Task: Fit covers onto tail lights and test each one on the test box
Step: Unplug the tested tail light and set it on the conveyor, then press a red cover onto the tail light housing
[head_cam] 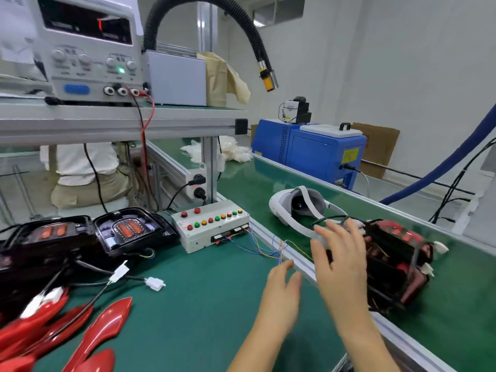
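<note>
A covered tail light (394,264), black and red with white plugs, lies on the green conveyor belt at the right. My right hand (339,260) hovers open just left of it, fingers spread, touching nothing that I can make out. My left hand (281,294) floats open over the green bench mat, empty. The grey test box (212,226) with coloured buttons stands mid-bench, thin wires trailing from its front. Two uncovered black tail lights (131,232) (45,242) rest at the left. Several red covers (104,328) lie at the bottom left.
A white headset (300,208) lies on the belt behind the tail light. A power supply (88,49) sits on the shelf above, its red and black leads hanging down. A blue machine (311,149) stands beyond the belt. A seated person (86,170) works behind the bench.
</note>
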